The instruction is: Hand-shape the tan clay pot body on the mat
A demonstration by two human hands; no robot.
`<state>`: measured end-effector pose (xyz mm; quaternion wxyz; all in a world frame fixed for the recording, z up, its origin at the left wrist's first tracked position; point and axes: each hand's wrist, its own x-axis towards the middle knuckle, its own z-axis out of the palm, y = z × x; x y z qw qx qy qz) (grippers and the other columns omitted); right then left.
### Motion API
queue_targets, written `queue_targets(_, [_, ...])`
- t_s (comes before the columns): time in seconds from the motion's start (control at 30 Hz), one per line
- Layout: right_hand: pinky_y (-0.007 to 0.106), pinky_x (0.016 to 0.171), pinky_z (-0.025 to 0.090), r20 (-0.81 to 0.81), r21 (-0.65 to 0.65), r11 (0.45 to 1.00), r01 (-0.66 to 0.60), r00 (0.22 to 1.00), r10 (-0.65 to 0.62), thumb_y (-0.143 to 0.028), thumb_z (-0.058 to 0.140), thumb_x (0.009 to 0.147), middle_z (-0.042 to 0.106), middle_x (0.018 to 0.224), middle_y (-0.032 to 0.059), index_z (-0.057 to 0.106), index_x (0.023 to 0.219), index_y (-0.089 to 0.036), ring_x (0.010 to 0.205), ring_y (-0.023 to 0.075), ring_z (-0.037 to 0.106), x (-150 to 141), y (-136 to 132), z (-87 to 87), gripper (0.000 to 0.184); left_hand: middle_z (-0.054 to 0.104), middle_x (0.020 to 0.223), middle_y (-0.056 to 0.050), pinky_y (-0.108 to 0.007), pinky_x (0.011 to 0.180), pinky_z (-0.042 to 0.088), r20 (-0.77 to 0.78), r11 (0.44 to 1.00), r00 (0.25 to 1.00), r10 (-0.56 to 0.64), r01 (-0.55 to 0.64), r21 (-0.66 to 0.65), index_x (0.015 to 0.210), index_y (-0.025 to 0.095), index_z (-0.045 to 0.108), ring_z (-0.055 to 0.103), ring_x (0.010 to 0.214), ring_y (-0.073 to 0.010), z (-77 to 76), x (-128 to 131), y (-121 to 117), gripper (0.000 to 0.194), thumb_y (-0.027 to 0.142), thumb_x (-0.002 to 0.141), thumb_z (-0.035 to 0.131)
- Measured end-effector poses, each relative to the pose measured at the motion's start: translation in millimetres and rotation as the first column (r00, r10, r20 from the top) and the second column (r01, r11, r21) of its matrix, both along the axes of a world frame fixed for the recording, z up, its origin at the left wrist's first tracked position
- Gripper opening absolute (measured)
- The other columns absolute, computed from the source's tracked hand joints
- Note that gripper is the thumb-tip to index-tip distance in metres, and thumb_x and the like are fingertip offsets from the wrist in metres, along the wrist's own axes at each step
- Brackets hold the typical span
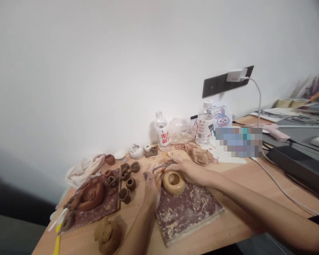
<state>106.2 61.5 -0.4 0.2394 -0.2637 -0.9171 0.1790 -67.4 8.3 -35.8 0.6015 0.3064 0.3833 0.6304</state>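
Over the middle board: the round, glossy yellow-tan clay pot (174, 189) sits towards the far end of a flat, maroon, clay-smeared board (188, 214), its round opening facing up. The board likely keeps wet clay off the light wooden counter (138, 244).
Right hand: bent around the pot's far right side, fingers (172, 167) clamped along its shoulder, seemingly to steady the wall; the right hand (184, 170) leaves the opening uncovered.
Left hand: the left hand (152, 180) stands upright at the pot's left side, opposite the other, perhaps as a counter-support. Whether its fingers grip or merely rest there, I cannot tell.
Left board: a second maroon board (102, 209) carries a wide, red-brown clay vessel (94, 198), apparently kept aside from the working spot.
Small brown cups: a dark-brown, round-mouthed clay cup (124, 196) and others like it stand in a loose group between the boards, mostly apart, perhaps so that they do not stick together.
Near left: a rough, rounded tan clay lump (106, 236) sits beside the left forearm, probably for easy reach.
Far edge: a clear plastic bottle with red lettering (163, 135) stands by the white wall (95, 71), seemingly out of the arms' way.
Far right: a crumpled tan cloth (202, 156) lies just beyond the right forearm.
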Motion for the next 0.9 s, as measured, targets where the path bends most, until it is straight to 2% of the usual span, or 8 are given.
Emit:
queue_targets(0.2, [0.040, 0.099, 0.041, 0.039, 0.016, 1.000, -0.024, 0.999, 0.024, -0.004, 0.047, 0.080, 0.064, 0.111, 0.0098, 0.069, 0.114, -0.023, 0.108, 0.0243, 0.056, -2.6, 3.7, 3.3, 0.045, 0.074, 0.097, -0.011, -0.040, 0.106, 0.042, -0.035, 1.000, 0.999, -0.006, 0.006, 0.021, 0.088, 0.017, 0.070, 0.064, 0.110, -0.0282, -3.1, -1.6, 0.9, 0.059, 0.072, 0.067, 0.064])
queue_targets(0.43, [0.040, 0.096, 0.042, 0.028, 0.000, 0.999, 0.048, 0.998, -0.048, -0.004, 0.052, 0.078, 0.063, 0.117, 0.0116, 0.068, 0.113, -0.021, 0.110, 0.0255, 0.055, 7.7, 4.2, -8.5, 0.041, 0.074, 0.095, -0.011, -0.040, 0.101, 0.045, -0.021, 1.000, 1.000, 0.000, 0.001, 0.030, 0.091, 0.016, 0.068, 0.065, 0.104, -0.0265, -4.0, -2.1, 1.4, 0.054, 0.067, 0.077, 0.058])
queue_targets(0.57, [0.042, 0.097, 0.042, 0.017, -0.021, 0.997, 0.079, 0.997, -0.078, 0.001, 0.051, 0.072, 0.061, 0.119, 0.0124, 0.068, 0.112, -0.019, 0.113, 0.0265, 0.053, 14.9, -4.9, -9.5, 0.048, 0.074, 0.097, -0.011, -0.039, 0.102, 0.043, -0.033, 1.000, 0.999, 0.022, -0.021, 0.008, 0.090, 0.016, 0.068, 0.064, 0.106, -0.0259, -5.7, -2.2, 2.0, 0.055, 0.068, 0.077, 0.056])
queue_targets(0.73, [0.045, 0.102, 0.041, 0.025, -0.031, 0.988, 0.149, 0.989, -0.148, 0.004, 0.043, 0.069, 0.059, 0.124, 0.0148, 0.061, 0.124, -0.015, 0.120, 0.0270, 0.050, 23.2, -26.1, -11.4, 0.062, 0.073, 0.099, -0.010, -0.040, 0.102, 0.043, -0.064, 0.999, 0.998, 0.003, 0.000, 0.033, 0.094, 0.017, 0.067, 0.064, 0.106, -0.0268, -5.8, -2.8, 1.9, 0.057, 0.070, 0.073, 0.059])
queue_targets(0.9, [0.045, 0.103, 0.042, 0.016, -0.068, 0.974, 0.218, 0.976, -0.218, 0.006, 0.040, 0.065, 0.057, 0.129, 0.0156, 0.057, 0.129, -0.015, 0.121, 0.0265, 0.052, 29.4, -37.7, -24.3, 0.070, 0.073, 0.100, -0.011, -0.039, 0.101, 0.044, -0.066, 1.000, 0.998, -0.011, 0.012, 0.026, 0.099, 0.017, 0.065, 0.063, 0.109, -0.0275, -3.9, -3.4, 1.6, 0.055, 0.066, 0.073, 0.063])
